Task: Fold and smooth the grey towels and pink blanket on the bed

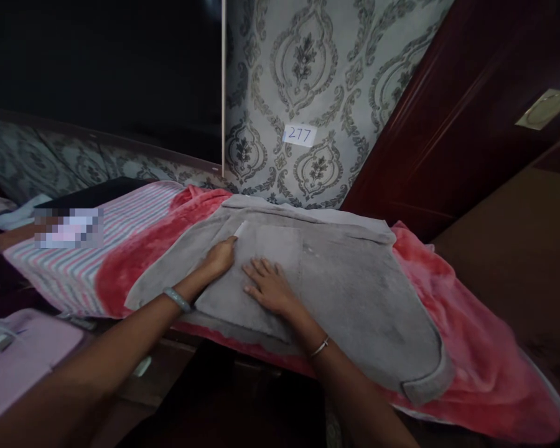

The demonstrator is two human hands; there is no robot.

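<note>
A grey fleece garment (354, 298) lies spread out, with a cuffed sleeve at its lower right. On its left part is a lighter grey rectangular fabric piece (280, 242); I cannot tell whether it is loose or part of the garment. My left hand (219, 257), a bangle on its wrist, is closed at this piece's left edge, where a pale strip shows beyond the fingers. Flat on the piece, fingers spread, rests my right hand (271, 287), with a thin bracelet on the wrist.
Under the garment lies a red plush blanket (485, 336), beside a striped cloth (135, 218). A dark television screen (102, 74) hangs at upper left. A paper label reading 277 (300, 135) is on the patterned wall. A pink surface (37, 354) stands at lower left, a dark red door (448, 112) at right.
</note>
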